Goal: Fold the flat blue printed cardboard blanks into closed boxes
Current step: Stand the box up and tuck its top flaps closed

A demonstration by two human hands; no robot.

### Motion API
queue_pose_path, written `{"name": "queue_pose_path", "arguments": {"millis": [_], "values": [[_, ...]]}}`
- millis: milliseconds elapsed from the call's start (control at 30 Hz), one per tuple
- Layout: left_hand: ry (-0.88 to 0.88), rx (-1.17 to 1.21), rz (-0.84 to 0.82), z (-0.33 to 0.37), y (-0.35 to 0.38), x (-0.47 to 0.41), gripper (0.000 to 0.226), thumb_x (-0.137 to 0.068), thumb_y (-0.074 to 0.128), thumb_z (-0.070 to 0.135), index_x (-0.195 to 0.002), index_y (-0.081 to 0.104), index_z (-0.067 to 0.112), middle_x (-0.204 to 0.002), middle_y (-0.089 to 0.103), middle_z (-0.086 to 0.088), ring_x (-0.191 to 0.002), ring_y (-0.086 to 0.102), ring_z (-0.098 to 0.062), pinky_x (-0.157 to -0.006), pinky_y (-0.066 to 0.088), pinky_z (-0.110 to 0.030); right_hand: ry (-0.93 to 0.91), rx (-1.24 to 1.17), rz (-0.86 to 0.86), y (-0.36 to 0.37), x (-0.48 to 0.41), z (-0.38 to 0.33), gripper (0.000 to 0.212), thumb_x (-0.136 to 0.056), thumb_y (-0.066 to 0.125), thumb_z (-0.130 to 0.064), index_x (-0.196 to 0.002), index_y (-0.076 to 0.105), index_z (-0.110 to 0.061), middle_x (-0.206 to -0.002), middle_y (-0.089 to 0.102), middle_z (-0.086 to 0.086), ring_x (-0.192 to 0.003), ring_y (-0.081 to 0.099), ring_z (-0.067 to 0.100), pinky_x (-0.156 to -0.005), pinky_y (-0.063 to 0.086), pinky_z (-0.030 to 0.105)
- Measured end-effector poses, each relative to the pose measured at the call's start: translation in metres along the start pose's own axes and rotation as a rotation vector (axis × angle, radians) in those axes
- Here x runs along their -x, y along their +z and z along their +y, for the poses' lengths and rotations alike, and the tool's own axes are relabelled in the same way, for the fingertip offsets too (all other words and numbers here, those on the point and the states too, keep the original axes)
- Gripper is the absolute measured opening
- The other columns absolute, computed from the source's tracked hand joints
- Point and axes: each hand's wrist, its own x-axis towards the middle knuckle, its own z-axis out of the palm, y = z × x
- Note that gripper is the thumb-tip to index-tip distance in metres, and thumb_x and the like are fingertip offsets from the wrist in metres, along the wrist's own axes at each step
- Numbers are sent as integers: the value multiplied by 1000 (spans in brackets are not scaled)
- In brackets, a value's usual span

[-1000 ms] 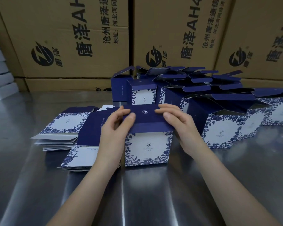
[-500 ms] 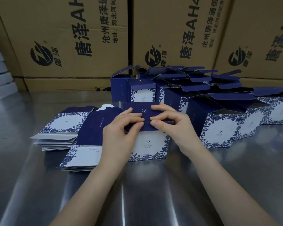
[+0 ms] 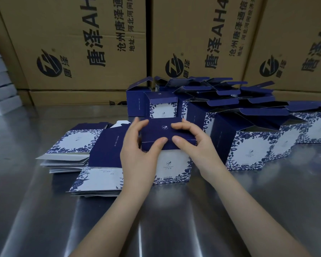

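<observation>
Lid-closing step. Box [image 3: 171, 164] upright on steel table [image 3: 174, 219], centre, between flat blanks [image 3: 76, 143] and open-topped boxes [image 3: 248, 151]. Left hand [image 3: 137, 156] and right hand [image 3: 196, 145] each pinch its dark lid [image 3: 165, 130], thumbs at front edge. Next, likely: tuck flap fully inside, press flush.

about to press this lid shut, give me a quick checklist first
1. Both hands on the lid: ok. The left hand and right hand hold the lid, thumbs at its front edge.
2. Box upright on the table: ok.
3. Lid tucked in: not ok. Its dark front strip lies over the front face.
4. Side flaps folded under the lid: cannot tell, hidden.
5. Blanks ready for the next one: ok, stacked to the left of the box.
</observation>
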Motion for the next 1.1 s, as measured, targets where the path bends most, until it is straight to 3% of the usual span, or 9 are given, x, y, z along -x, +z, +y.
{"name": "queue_pose_path", "arguments": {"millis": [133, 233, 300, 433, 600, 767, 833, 1033, 1100], "values": [[-137, 142, -73, -3, 1, 0, 44, -87, 74, 26, -125, 58, 40, -131, 58, 21, -115, 55, 8, -96, 48, -20, 20, -52, 35, 1, 0, 0, 25, -90, 66, -17, -108, 70, -33, -132, 57, -14, -131, 39, -10, -112, 37, 37], [-140, 187, -88, -5, 2, -2, 34, -90, 71, 24, -116, 61, 44, -105, 63, 35, -98, 59, 16, -77, 48, -8, -15, -66, 12, 2, -1, 0, 29, -92, 62, -10, -112, 67, -31, -120, 68, -9, -134, 43, 7, -114, 34, 44], [-148, 208, -91, -7, 3, -3, 31, -91, 70, 26, -113, 63, 46, -104, 63, 36, -100, 60, 12, -81, 51, -13, -25, -58, -2, 0, -1, 0, 30, -93, 61, -9, -114, 66, -30, -115, 70, -10, -134, 45, 14, -113, 34, 47], [-193, 274, -128, -9, 0, -1, 24, -86, 63, 42, -109, 66, 51, -121, 67, 13, -117, 62, -10, -103, 49, -43, -12, -79, -43, -6, -2, 2, 27, -95, 58, -15, -116, 66, -31, -124, 66, -8, -137, 42, 15, -114, 33, 48], [-194, 261, -131, -10, 1, -2, 23, -87, 57, 46, -105, 63, 59, -115, 69, 10, -110, 65, -11, -102, 50, -46, -14, -56, -68, -7, -5, 3, 26, -90, 56, -27, -111, 68, -37, -120, 68, -11, -136, 36, -4, -107, 32, 27], [-180, 309, -138, -13, 1, -1, 21, -101, 51, 37, -116, 63, 46, -108, 69, 27, -104, 65, 1, -93, 52, -30, 2, -150, -84, -14, -5, 5, 29, -92, 53, -27, -111, 71, -40, -125, 66, -9, -137, 41, 11, -116, 29, 44], [-179, 308, -139, -14, 1, -2, 23, -103, 47, 33, -116, 62, 45, -106, 68, 30, -101, 65, 4, -87, 52, -23, -11, -129, -78, -15, -5, 5, 30, -93, 50, -25, -110, 71, -40, -124, 67, -9, -136, 42, 8, -115, 30, 41], [-182, 319, -100, -14, 2, -2, 18, -100, 55, 32, -110, 68, 41, -106, 69, 19, -107, 65, -10, -98, 52, -39, -13, -82, -59, -10, -4, 4, 28, -99, 49, -16, -114, 67, -31, -122, 68, -11, -133, 40, -5, -107, 31, 19], [-160, 300, -61, -13, 3, -2, 13, -95, 63, 33, -107, 69, 37, -107, 68, 23, -110, 62, -5, -98, 51, -36, -14, -80, -22, -5, -3, 3, 23, -96, 56, -18, -111, 69, -31, -120, 68, -10, -130, 41, -8, -105, 35, 16]]}}
